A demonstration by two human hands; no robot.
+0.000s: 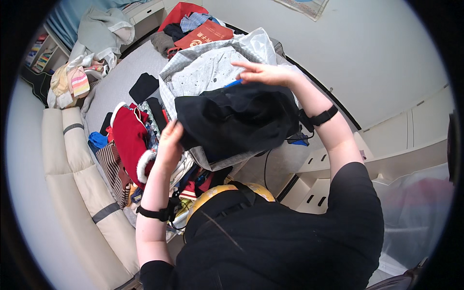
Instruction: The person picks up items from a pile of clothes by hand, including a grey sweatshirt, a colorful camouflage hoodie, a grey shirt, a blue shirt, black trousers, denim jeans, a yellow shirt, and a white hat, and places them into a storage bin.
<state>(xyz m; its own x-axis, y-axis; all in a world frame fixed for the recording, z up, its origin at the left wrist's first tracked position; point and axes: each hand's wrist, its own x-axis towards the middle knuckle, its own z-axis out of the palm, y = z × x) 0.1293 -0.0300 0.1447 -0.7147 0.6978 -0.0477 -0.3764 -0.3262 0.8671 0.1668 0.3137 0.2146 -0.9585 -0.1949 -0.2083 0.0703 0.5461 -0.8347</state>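
Note:
A black garment (237, 121) lies bunched over the near part of a large light-grey patterned storage bag (167, 86). At its left edge, my left hand (171, 138) is closed on the dark cloth, its fingertips partly hidden. My right hand (263, 74) reaches over the garment's far edge with fingers stretched out to the left, holding nothing that I can see. Beyond the garment, a pale grey spotted cloth (210, 70) fills the bag. A bit of blue (234, 83) shows between the two cloths.
Left of the bag are piled clothes, including a red garment with white fluffy trim (129, 140) and a striped brown one (110, 162). A folded black cloth (144, 87) lies on the grey bed. Red bags (207, 34) stand behind. A cream padded headboard (72, 154) runs along the left.

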